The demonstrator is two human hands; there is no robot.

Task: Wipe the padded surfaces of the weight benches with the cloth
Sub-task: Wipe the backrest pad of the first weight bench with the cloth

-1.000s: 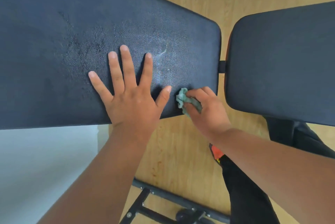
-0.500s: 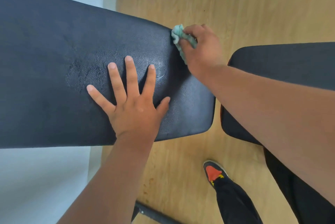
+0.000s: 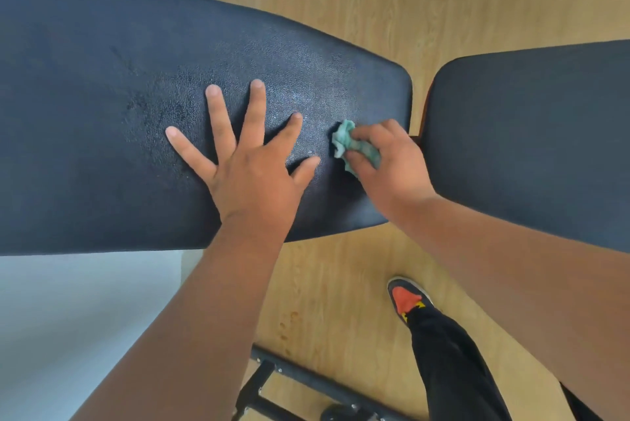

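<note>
Long black bench pad (image 3: pixel 119 120) fills the left, second pad (image 3: pixel 531 134) on the right, a narrow gap between them. My left hand (image 3: pixel 252 178) stays flat on the long pad, fingers spread, same spot as before. My right hand (image 3: pixel 388 165) has come back from the pad's far edge to the middle near its right end, fingers and thumb pinching the crumpled green cloth (image 3: pixel 344 139) against the padding, just beside my left thumb. My shoe (image 3: pixel 407 298) on the wood floor (image 3: pixel 341 284) below.
</note>
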